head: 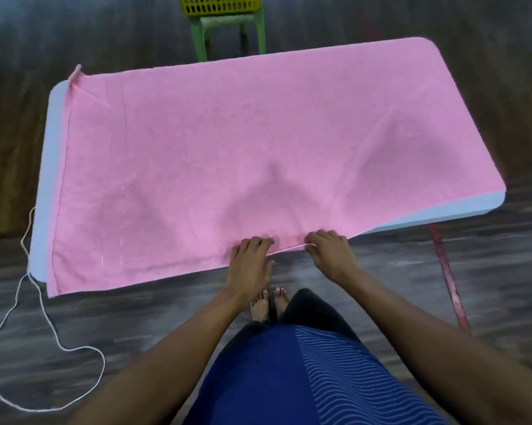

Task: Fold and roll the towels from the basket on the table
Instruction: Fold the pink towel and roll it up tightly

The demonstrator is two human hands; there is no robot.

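Pink towel (228, 154) flat on table (48, 167), long axis left-right; left hand (249, 262), right hand (332, 253) fingers pinching near hem.

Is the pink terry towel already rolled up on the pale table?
No, the pink terry towel lies spread flat over the pale table, with the left hand and right hand gripping its near edge.

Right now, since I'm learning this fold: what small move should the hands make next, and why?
Probably lift the near edge and carry it toward the far side: the towel lies spread flat over the table, and the left hand and right hand pinch that edge.
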